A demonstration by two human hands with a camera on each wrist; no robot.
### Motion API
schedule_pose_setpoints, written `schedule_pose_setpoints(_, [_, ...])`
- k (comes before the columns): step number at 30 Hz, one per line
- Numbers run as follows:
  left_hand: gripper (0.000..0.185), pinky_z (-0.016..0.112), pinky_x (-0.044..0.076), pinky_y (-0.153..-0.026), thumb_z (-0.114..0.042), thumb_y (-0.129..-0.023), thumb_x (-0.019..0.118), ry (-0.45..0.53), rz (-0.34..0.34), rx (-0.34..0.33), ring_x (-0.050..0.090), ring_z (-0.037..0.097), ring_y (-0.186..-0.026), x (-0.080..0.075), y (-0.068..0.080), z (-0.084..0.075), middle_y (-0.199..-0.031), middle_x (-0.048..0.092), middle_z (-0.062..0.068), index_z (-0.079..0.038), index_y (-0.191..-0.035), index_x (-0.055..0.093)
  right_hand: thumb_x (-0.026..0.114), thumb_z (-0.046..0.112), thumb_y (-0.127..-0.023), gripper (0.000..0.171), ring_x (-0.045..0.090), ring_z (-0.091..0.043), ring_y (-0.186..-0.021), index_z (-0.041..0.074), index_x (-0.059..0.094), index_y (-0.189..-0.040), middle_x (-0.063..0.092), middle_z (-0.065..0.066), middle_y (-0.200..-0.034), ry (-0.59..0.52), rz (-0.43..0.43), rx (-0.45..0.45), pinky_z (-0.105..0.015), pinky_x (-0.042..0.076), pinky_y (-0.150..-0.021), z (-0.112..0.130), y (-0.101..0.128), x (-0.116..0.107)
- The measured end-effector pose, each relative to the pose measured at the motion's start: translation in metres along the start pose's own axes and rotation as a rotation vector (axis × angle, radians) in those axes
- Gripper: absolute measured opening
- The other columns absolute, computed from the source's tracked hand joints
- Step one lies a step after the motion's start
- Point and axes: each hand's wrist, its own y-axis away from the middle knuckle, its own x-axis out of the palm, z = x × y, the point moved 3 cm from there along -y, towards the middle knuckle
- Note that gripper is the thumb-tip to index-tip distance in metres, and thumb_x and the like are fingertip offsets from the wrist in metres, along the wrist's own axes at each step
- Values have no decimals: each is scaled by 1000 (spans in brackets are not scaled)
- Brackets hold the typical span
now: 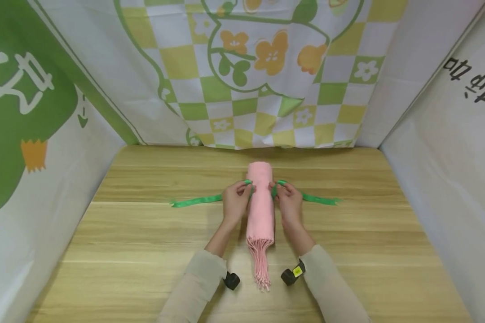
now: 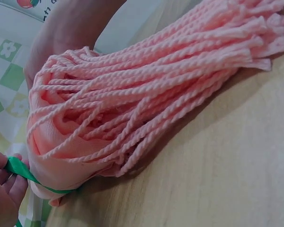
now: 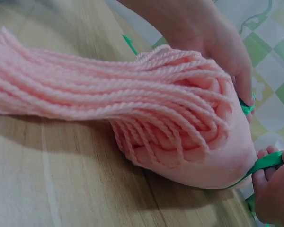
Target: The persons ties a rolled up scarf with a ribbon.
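Note:
A pink scarf (image 1: 260, 211), rolled into a tube, lies lengthwise on the table with its twisted fringe (image 1: 261, 264) toward the person. Beneath it runs a green ribbon (image 1: 198, 201), whose two ends stretch out to either side. My left hand (image 1: 236, 202) pinches the ribbon close against the roll's left side. On the opposite side my right hand (image 1: 289, 202) pinches the other part of the ribbon (image 3: 267, 163), level with the left. In the left wrist view the ribbon (image 2: 26, 171) rises from under the scarf to the left hand (image 2: 4, 194).
The wooden table (image 1: 137, 251) spreads out around the scarf. A checkered curtain (image 1: 258, 107) hangs behind its far edge, and printed cloth walls (image 1: 440, 148) stand on both sides. Small black cameras (image 1: 231, 281) are worn at the wrists.

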Motion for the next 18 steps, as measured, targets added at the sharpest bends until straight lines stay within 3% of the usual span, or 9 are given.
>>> schedule_pose_setpoints(5, [17, 26, 61, -76, -2, -92, 67, 14, 30, 5, 76, 31, -86, 4, -4, -1, -96, 75, 21, 5, -107, 72, 62, 5, -97, 24, 75, -8, -85, -8, 65, -117, 75, -17, -108, 1, 7, -11, -22, 58, -75, 0, -2, 0])
schedule_pose_setpoints(12, [14, 28, 61, -74, -7, -89, 73, -103, 46, 54, 74, 27, -85, 5, -8, -5, -96, 76, 18, 1, -101, 76, 67, 3, -93, 20, 71, -11, -81, -9, 69, -108, 75, -16, -107, 63, 22, -62, -21, 58, -69, 5, -4, 3])
schedule_pose_setpoints(15, [14, 29, 61, -73, -8, -89, 73, -136, 74, 59, 73, 26, -84, 6, -9, -7, -95, 76, 17, 0, -100, 76, 67, 2, -93, 18, 66, -17, -84, -9, 70, -106, 73, -20, -109, 105, 35, -91, -22, 57, -70, 7, -5, 5])
schedule_pose_setpoints(18, [14, 29, 61, -74, -9, -90, 73, -153, 103, 62, 73, 26, -85, 7, -11, -9, -95, 76, 16, 0, -101, 76, 66, 3, -94, 18, 66, -17, -90, -8, 70, -107, 72, -20, -113, 137, 50, -104, -27, 59, -80, 9, -5, 6])
